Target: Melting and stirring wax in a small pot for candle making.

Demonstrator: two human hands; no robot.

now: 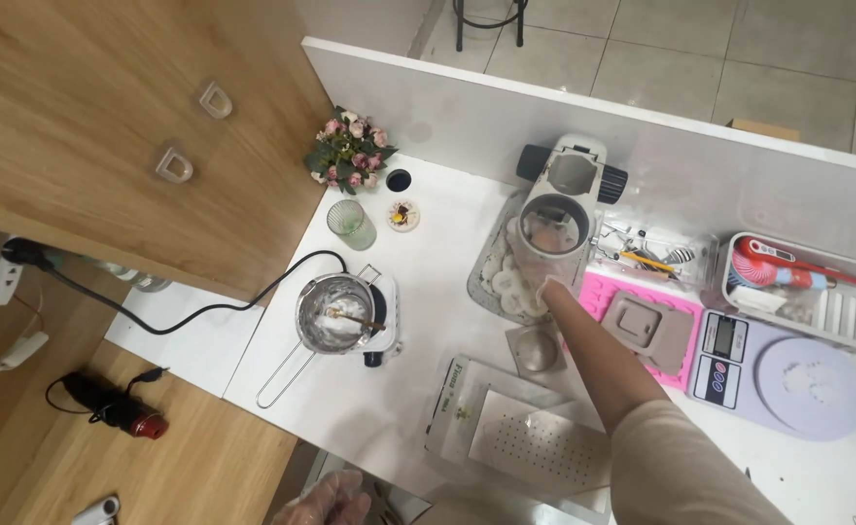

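White tabletop [428, 389] beside wooden cabinet, tiled floor beyond, right hand [551, 289] touching grey grinder [554, 226] over tray of white discs [506, 282], fingers' spread indiscernible, gloved left hand [331, 498] at lower edge, fingers loosely spread.

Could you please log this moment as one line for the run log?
right hand at white machine | left hand gloved, idle | pot on hotplate

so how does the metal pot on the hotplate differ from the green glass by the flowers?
The metal pot is wide, opaque and silvery; the green glass is narrower, see-through and ribbed. The metal pot sits on a small white hotplate, with a long wire handle and a stirrer inside. The green glass stands straight on the white counter and looks empty. Both are round, upright and open-topped. Neither hand touches either.
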